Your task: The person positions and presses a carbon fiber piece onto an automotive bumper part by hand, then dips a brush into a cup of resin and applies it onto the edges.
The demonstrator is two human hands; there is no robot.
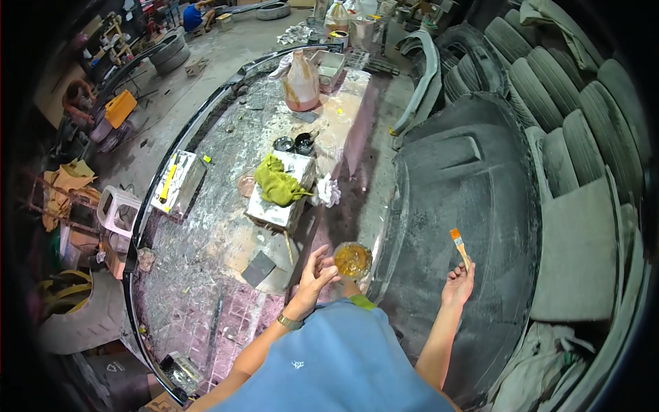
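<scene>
In my right hand (458, 283), the fingers close round the lower handle of a flat paintbrush (462, 247) with orange bristles pointing up and away. Beneath that hand lies a large black molded panel (453, 199) with a raised scoop. My left hand (314, 283), a watch on its wrist, has its fingers apart and curved beside a clear cup of amber liquid (353, 261). The thumb comes close to the cup's left side; whether they touch, and what supports the cup, I cannot tell.
A stained workbench (206, 254) on my left bears a green cloth (280, 180) on a box, small black pots (304, 143) and a jug (301, 84). Tires (549, 86) are stacked at right. Two people work in the far left background.
</scene>
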